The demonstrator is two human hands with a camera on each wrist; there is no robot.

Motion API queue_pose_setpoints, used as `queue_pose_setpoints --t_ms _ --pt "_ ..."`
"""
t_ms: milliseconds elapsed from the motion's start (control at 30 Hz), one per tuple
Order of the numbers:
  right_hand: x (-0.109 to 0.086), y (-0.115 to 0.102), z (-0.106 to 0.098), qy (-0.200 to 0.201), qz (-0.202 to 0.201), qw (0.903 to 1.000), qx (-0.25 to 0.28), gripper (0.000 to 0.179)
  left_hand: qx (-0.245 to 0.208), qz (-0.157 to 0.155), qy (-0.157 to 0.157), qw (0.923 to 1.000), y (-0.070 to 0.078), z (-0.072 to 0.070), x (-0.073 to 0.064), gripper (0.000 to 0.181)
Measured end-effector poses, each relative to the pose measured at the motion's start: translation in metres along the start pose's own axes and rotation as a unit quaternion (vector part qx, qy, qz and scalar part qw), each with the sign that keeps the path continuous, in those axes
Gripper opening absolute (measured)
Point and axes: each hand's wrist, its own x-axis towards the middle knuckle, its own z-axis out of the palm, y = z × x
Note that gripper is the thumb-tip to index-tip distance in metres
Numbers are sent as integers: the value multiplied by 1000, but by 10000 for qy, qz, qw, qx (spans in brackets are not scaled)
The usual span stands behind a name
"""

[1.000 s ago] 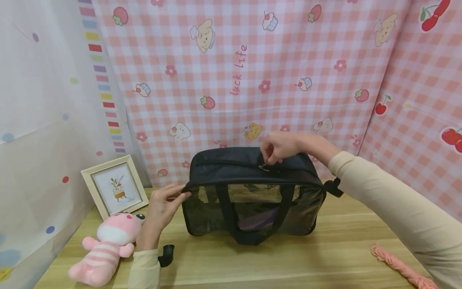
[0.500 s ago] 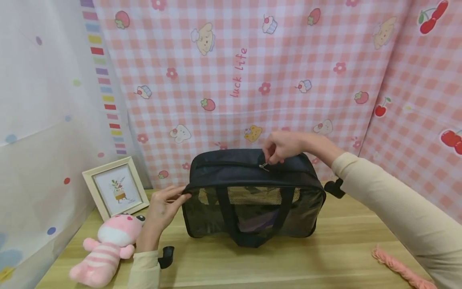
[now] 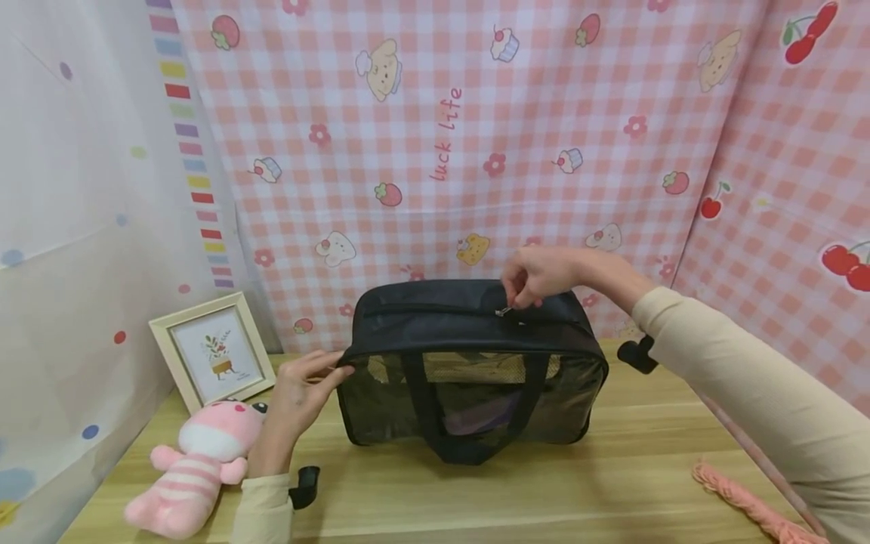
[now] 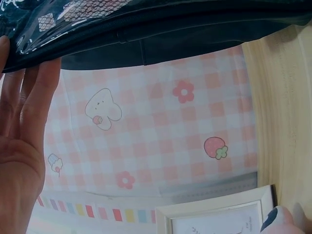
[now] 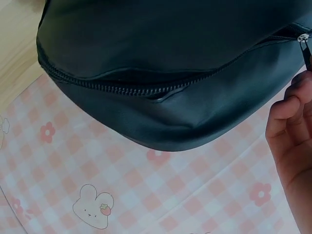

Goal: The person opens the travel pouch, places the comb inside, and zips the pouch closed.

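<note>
A black bag [image 3: 435,332] with a see-through front and a strap handle [image 3: 469,451] stands upright on the table. Something purple [image 3: 479,415] shows dimly through its front panel. At the bag's upper left corner my left hand [image 3: 297,397] pinches the edge, thumb in front and fingers [image 4: 39,100] behind. Above the top, my right hand [image 3: 540,273] pinches the metal zipper pull [image 5: 306,52] between thumb and finger. The zipper teeth [image 5: 131,90] to the right of the pull lie visible along the top seam, with a narrow gap beside them.
A pink-and-white plush toy [image 3: 197,476] lies at the left beside my left forearm. Behind it leans a cream picture frame [image 3: 216,351]. A twisted hank of pink yarn [image 3: 751,505] lies front right. A checked cloth [image 3: 435,151] hangs close behind the bag.
My right hand has moved a little to the right along the bag's top with the zipper pull. My left hand keeps its hold on the corner. The head view has shifted slightly.
</note>
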Motion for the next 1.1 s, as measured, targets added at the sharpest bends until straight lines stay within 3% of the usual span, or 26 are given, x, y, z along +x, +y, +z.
queue_pose_setpoints --t_ms 233,333,800,1100 --pt "-2 4 2 -7 85 10000 45 11 65 -66 -84 9999 31 -8 3 22" --pt "-2 5 2 -28 96 9999 69 11 48 -103 -98 9999 37 -9 3 22" --pt "-12 10 2 -86 239 9997 47 13 40 -73 -40 10000 36 -9 4 21" --pt "-20 22 5 -21 -186 9998 89 16 45 -55 -54 10000 35 -8 3 20"
